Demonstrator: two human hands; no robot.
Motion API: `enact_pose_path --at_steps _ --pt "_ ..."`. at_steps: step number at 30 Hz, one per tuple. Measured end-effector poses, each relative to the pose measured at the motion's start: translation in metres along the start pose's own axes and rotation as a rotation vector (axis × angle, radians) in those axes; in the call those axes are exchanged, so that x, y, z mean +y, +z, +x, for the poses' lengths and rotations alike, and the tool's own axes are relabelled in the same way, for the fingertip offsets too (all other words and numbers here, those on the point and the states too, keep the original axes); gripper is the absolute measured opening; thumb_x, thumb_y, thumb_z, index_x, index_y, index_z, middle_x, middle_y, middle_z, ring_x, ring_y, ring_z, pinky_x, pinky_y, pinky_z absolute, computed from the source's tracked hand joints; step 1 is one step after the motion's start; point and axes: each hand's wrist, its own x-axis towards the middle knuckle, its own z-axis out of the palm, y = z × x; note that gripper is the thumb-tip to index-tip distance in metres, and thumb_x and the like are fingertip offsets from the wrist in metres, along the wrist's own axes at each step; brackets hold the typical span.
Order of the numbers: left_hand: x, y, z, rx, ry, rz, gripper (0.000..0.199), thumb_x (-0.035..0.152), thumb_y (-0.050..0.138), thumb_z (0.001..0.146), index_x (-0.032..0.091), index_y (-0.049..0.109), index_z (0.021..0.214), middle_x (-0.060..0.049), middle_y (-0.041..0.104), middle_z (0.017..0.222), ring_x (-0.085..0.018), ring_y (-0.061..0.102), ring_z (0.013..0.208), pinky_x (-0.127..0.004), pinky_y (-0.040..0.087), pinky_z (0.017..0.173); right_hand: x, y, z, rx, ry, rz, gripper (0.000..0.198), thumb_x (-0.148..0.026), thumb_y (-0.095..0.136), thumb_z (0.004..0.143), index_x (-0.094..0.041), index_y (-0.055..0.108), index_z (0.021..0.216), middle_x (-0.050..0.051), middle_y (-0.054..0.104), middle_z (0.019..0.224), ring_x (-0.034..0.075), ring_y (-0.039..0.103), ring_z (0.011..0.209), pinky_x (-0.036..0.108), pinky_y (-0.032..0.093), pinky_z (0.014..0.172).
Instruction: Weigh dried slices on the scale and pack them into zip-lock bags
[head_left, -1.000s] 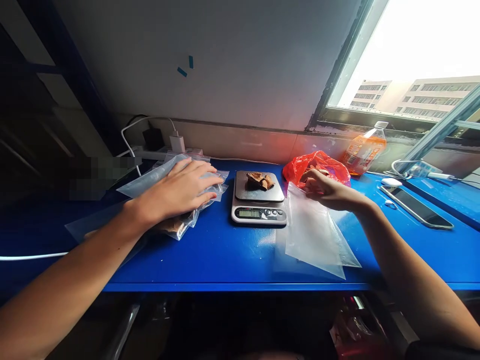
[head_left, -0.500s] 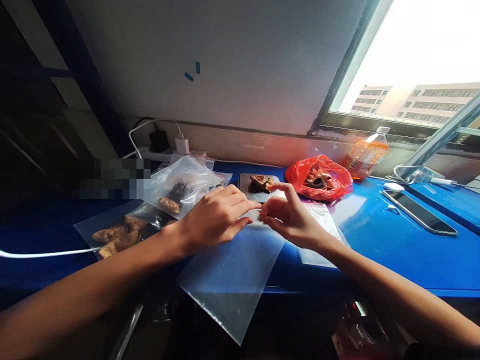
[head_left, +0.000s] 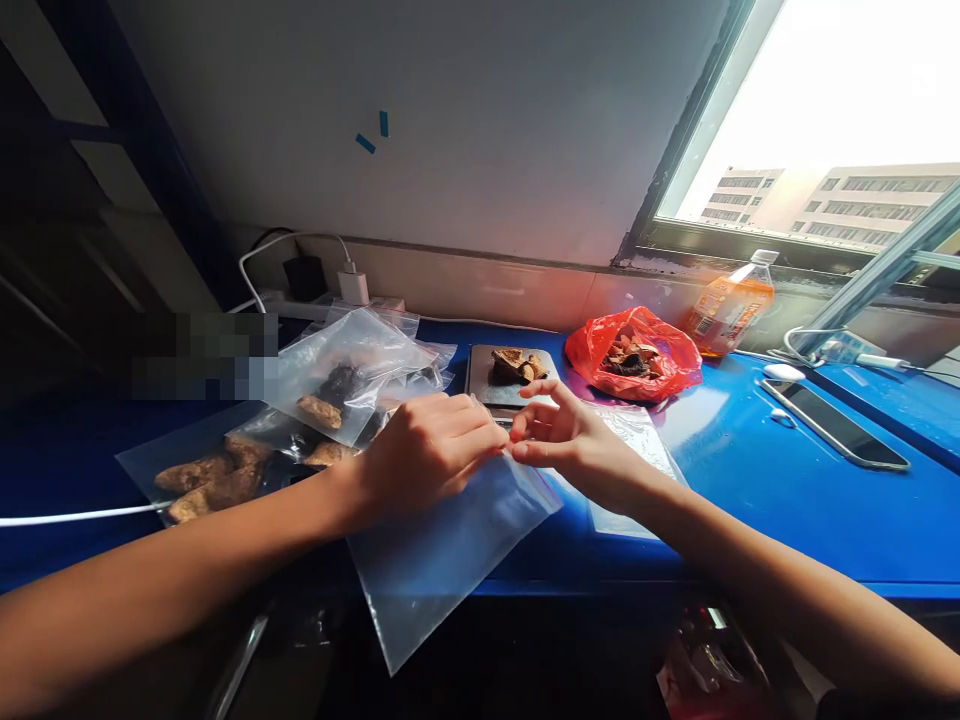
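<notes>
Low in centre of frame, clear flat plastic zip bag droops from left hand, pinched; right hand half-curled at its upper edge, grip unclear. Probably light, limp, slippery; best held by zip edge.

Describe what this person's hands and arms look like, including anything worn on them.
The left hand and right hand are ungloved, with slender fingers. The left forearm and right forearm are bare; no watch or bracelet shows.
</notes>
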Motion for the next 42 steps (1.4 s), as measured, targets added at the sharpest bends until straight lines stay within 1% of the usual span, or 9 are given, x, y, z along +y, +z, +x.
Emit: enact_pose_path --at_steps 4,13,18,23,28,31,37,39,42 --pt "0.005 0.002 0.001 -0.001 0.041 0.028 0.022 0.014 0.048 0.091 0.018 0.064 0.077 -0.001 0.065 0.07 -0.014 0.057 0.063 -0.027 0.042 0.059 0.003 0.004 -0.003 -0.054 0.061 -0.134 0.042 -0.025 0.071 0.071 -0.024 0.039 0.099 -0.007 0.057 0.068 0.01 0.051 0.062 0.023 0.04 0.059" --pt "-0.001 -0.015 0.007 -0.152 0.073 -0.03 0.021 0.011 0.047 0.091 0.018 0.061 0.077 0.0 0.065 0.072 -0.014 0.056 0.068 -0.029 0.041 0.065 -0.008 0.001 -0.008 0.157 -0.315 -0.941 0.016 -0.004 0.049 0.066 -0.019 0.056 0.068 -0.001 0.054 0.065 0.01 0.045 0.059 0.022 0.032 0.052" --pt "-0.004 -0.023 0.006 -0.179 -0.012 -0.128 0.014 0.017 0.05 0.094 0.019 0.062 0.086 0.0 0.068 0.081 -0.016 0.06 0.079 -0.032 0.042 0.078 -0.015 0.003 -0.012 0.041 -0.371 -1.091 0.011 -0.023 0.061 0.08 -0.022 0.07 0.087 0.001 0.06 0.076 0.013 0.054 0.067 0.026 0.041 0.059" --pt "-0.004 -0.022 0.004 -0.149 -0.048 -0.243 0.008 0.022 0.057 0.091 0.021 0.059 0.098 -0.001 0.068 0.093 -0.017 0.061 0.089 -0.034 0.043 0.085 -0.013 0.003 -0.019 -0.068 -0.403 -1.188 0.045 -0.035 0.071 0.076 -0.024 0.059 0.118 0.008 0.059 0.107 0.021 0.057 0.094 0.036 0.051 0.078" --pt "0.004 -0.024 0.004 -0.116 -0.172 -0.307 0.07 0.053 0.069 0.078 0.024 0.041 0.135 -0.014 0.053 0.132 -0.028 0.051 0.12 -0.045 0.044 0.098 -0.014 0.005 -0.023 -0.078 -0.408 -1.159 0.084 -0.042 0.079 0.067 -0.027 0.037 0.138 0.013 0.042 0.131 0.028 0.047 0.119 0.045 0.048 0.097" --pt "0.012 -0.025 0.002 -0.244 -0.234 -0.302 0.104 0.064 0.074 0.065 0.027 0.023 0.147 -0.018 0.035 0.15 -0.038 0.036 0.135 -0.057 0.037 0.105 -0.014 0.007 -0.02 -0.019 -0.468 -1.125 0.086 -0.049 0.078 0.067 -0.026 0.036 0.138 0.014 0.041 0.131 0.029 0.043 0.124 0.046 0.045 0.101" --pt "0.003 -0.031 0.002 -0.178 -0.404 -0.344 0.088 0.045 0.074 0.074 0.029 0.025 0.145 -0.012 0.047 0.142 -0.032 0.048 0.128 -0.052 0.041 0.105 -0.03 -0.016 0.016 0.05 -0.614 -1.058 0.039 -0.042 0.062 0.085 -0.023 0.054 0.118 0.008 0.061 0.103 0.022 0.058 0.096 0.038 0.048 0.086" --pt "-0.007 -0.033 0.001 -0.08 -0.487 -0.408 0.088 0.05 0.073 0.073 0.027 0.025 0.144 -0.013 0.049 0.139 -0.032 0.049 0.127 -0.05 0.043 0.105 -0.032 -0.031 0.04 0.173 -0.62 -1.119 0.044 -0.044 0.06 0.086 -0.021 0.051 0.123 0.009 0.062 0.105 0.023 0.059 0.097 0.04 0.046 0.088" --pt "-0.02 -0.035 -0.001 0.059 -0.595 -0.558 0.089 0.055 0.071 0.074 0.025 0.023 0.143 -0.017 0.046 0.14 -0.035 0.047 0.129 -0.053 0.044 0.104 -0.025 -0.051 0.075 0.12 -0.561 -1.321 0.069 -0.054 0.066 0.077 -0.018 0.047 0.132 0.016 0.055 0.122 0.03 0.052 0.111 0.047 0.042 0.094"
